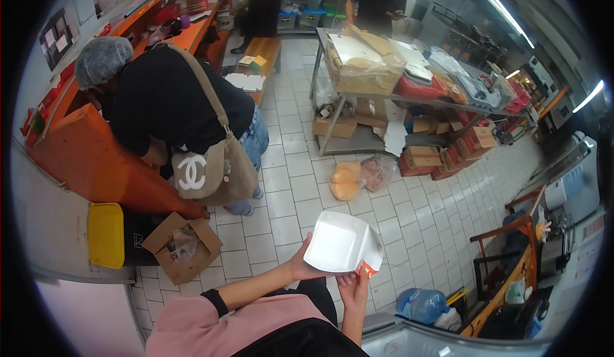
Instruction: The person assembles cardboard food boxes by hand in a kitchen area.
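Observation:
A white takeaway box point(335, 244) of folded card is held in front of my body, its hollow inside facing up. My left hand point(301, 260) grips it at the left side, the thumb on the rim and the other fingers hidden beneath. At the lower right corner, my right hand point(353, 284) pinches an orange-printed flap point(366, 269) of the box. The right-hand panel of the box slopes outward from the tray part.
An open cardboard box point(182, 248) sits on the tiled floor at left, beside a yellow-lidded bin point(105, 235). A person with a beige bag point(220, 168) leans over an orange counter point(96, 159). Ahead stands a loaded metal table point(441, 98); a blue water jug point(422, 304) lies at lower right.

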`<state>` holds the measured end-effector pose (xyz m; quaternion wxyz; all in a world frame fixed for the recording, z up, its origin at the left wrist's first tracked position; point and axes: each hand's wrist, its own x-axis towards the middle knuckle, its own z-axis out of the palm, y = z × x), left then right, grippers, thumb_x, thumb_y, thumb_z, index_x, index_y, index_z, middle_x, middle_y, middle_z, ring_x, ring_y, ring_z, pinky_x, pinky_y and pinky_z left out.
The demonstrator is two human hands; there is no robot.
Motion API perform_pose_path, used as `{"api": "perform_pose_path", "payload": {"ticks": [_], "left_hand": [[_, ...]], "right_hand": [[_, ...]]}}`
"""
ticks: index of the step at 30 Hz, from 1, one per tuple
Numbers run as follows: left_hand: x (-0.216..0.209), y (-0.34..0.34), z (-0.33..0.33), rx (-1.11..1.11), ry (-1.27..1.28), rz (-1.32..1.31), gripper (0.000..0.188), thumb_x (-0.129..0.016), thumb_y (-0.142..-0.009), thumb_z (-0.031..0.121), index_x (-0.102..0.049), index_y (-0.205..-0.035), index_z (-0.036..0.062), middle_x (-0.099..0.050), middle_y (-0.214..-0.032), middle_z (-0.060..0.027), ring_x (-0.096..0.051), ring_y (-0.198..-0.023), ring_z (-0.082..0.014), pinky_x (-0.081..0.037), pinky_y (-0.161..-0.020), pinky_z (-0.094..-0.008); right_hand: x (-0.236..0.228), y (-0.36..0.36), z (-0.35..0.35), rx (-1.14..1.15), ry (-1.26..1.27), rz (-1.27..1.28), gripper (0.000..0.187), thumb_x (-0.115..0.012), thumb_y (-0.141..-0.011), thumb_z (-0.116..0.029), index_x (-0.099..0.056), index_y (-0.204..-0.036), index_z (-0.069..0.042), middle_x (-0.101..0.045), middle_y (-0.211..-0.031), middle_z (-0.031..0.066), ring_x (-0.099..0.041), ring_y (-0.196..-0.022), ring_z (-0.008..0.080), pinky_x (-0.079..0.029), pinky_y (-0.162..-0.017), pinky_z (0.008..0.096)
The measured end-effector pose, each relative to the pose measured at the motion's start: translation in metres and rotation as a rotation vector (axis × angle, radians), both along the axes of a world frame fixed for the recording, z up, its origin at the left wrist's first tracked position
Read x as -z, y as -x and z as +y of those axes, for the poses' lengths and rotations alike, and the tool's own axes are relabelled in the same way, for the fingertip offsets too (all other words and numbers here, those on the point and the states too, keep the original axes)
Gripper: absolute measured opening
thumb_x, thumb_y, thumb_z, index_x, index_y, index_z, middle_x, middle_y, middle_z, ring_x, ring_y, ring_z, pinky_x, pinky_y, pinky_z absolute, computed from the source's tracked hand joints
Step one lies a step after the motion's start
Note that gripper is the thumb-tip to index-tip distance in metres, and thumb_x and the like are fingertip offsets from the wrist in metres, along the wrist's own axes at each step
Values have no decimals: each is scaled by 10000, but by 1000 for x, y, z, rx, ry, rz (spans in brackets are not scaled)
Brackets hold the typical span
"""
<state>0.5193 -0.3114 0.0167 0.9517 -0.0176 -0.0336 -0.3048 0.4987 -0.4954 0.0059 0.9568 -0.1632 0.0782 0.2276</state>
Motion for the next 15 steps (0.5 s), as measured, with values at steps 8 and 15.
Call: {"api": "perform_pose_path", "payload": {"ticks": [8,15], "left_hand": [[22,-133,45,-197,-625,224,673,-515,-860,435,-223,-1360,92,-380,-1316,-86,-368,-1220,-203,-301,-1013,-396],[-41,-232,51,-416,-959,374,664,-556,-860,357,-221,-1358,74,-404,-1274,-84,-414,-1172,-175,-348,-975,-349]], "right_hand": [[-6,-189,-16,1,1127,-400,370,-517,-885,-136,-365,-1204,-25,-555,-900,80,-553,-696,151,-461,-588,271],[-47,-379,-6,-469,1005,-447,302,-454,-918,-199,-447,-1091,49,-612,-873,156,-636,-689,243,-525,-612,318]]}}
